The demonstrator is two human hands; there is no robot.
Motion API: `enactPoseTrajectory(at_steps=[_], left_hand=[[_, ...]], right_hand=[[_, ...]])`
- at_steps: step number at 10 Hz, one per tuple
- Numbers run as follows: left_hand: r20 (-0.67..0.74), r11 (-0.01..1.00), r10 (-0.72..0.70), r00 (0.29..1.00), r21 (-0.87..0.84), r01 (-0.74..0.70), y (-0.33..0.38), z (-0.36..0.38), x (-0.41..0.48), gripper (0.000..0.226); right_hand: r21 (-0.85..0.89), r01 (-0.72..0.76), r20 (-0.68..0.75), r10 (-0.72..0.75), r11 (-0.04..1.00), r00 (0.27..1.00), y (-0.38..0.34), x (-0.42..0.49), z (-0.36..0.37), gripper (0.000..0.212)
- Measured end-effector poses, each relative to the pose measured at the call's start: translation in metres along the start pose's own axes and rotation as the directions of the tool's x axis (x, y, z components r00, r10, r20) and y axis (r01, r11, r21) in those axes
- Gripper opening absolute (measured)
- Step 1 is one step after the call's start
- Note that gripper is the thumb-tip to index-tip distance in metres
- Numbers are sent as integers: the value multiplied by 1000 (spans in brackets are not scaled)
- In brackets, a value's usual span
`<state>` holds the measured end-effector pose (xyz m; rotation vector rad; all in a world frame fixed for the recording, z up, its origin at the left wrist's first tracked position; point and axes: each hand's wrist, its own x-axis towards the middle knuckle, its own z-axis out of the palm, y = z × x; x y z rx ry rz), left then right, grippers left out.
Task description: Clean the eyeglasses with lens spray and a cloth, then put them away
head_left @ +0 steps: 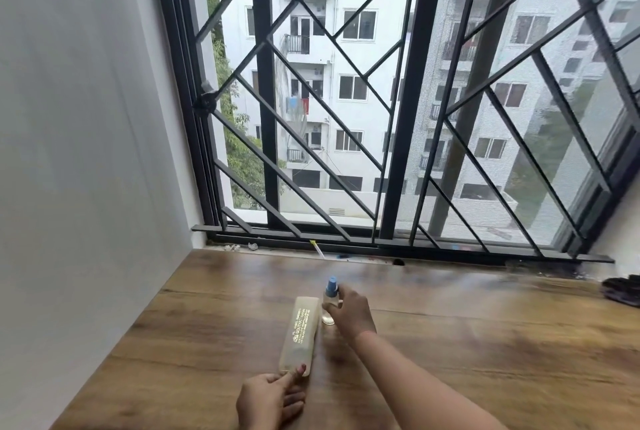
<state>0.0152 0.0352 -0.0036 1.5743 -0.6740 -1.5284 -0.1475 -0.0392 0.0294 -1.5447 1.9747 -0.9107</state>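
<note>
Daylight from the barred window [346,100] falls across a wooden surface [485,343] where a person works with both bare hands. At about six o'clock in the view, the left hand [268,402] rests low on the wood, its index finger stretched forward so the red-nailed tip presses on the near end of a pale, translucent eyeglass case [299,336]; the other fingers are loosely curled under and grip nothing. That case lies flat and closed, its long side running from six towards twelve o'clock, gold print on its top. Just beside it, on its three o'clock side, stands a small clear spray bottle [329,301] with a blue cap, upright on the wood. The right hand [349,312] reaches in from four o'clock and its fingers are wrapped round the bottle's body. I cannot see the glasses themselves or any cloth. Far off at three o'clock, near the sill, lies a dark bundle [621,291] I cannot make out.
</note>
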Motion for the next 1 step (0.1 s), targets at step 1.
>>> enactPoseTrajectory(at_steps=[1], left_hand=[[-20,999,23,1000,-23,-23,1,-1,-5,36]], right_hand=[[43,-49,27,48,998,998,5,-3,2,42]])
